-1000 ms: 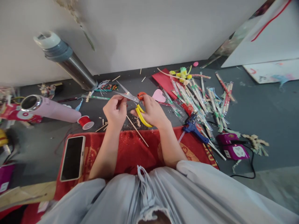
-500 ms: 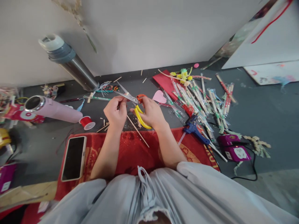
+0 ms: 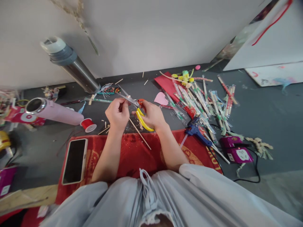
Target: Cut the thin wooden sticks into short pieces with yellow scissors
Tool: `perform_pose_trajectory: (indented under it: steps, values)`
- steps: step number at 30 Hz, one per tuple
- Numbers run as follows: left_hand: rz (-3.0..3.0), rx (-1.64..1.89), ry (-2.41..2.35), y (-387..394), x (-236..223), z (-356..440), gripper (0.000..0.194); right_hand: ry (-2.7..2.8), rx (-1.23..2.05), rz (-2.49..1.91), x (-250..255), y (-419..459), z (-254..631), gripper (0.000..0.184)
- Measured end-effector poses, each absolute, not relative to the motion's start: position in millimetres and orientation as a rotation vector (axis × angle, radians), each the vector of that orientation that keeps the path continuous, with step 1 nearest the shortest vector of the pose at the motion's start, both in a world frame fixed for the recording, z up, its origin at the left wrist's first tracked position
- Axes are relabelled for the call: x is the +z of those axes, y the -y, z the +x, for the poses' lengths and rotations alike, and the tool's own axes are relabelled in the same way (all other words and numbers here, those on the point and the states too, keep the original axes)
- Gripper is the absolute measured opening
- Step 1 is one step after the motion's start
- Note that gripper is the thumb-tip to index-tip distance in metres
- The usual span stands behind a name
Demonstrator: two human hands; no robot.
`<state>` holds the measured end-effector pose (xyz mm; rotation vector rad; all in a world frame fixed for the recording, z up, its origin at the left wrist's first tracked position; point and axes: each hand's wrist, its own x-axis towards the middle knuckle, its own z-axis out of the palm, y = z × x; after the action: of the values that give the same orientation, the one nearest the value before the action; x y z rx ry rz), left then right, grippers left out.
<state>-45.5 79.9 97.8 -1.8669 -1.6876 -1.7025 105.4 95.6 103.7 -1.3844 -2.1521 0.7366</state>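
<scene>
My right hand (image 3: 153,115) is closed round the yellow and orange handles of a pair of scissors (image 3: 141,119). The blades point up and left, a little apart, over the grey table. Close beside them, my left hand (image 3: 117,113) is pinched shut at the fingertips; what it grips is too small and covered to make out. A small pale bit shows at the blades near those fingers. Below the hands, a thin wooden stick (image 3: 140,135) runs slantwise onto a red towel (image 3: 134,157), among crumbs and short cut sticks (image 3: 104,129).
At left stand a steel flask (image 3: 81,72), a pink bottle (image 3: 59,113), a red thread spool (image 3: 88,125) and a phone (image 3: 74,160). To the right lie wrapped sticks (image 3: 200,97), a blue glue gun (image 3: 198,134), a pink paper heart (image 3: 161,98) and a purple power block (image 3: 239,151).
Both hands stay nearly in place. The scissor blades have come closer together, and the view has shifted very slightly.
</scene>
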Motion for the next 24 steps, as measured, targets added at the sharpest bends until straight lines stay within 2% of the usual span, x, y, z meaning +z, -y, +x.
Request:
perform_pose_trajectory:
  steps: [8,13,20,24]
  values:
    - [-1.892,-1.746,1.663,-81,97,-51,0.005,2.058,0.658,-1.276,93,-100,103,0.057]
    - [-1.885,-1.674,1.705,-82,97,-52,0.008,2.056,0.661,-1.238,90,-101,106,0.057]
    - [-1.943,-1.789,1.745,-84,96,-52,0.011,2.083,0.603,-1.214,92,-99,110,0.061]
    - [-1.985,-1.829,1.823,-82,97,-51,0.020,2.106,0.598,-1.201,93,-99,111,0.063]
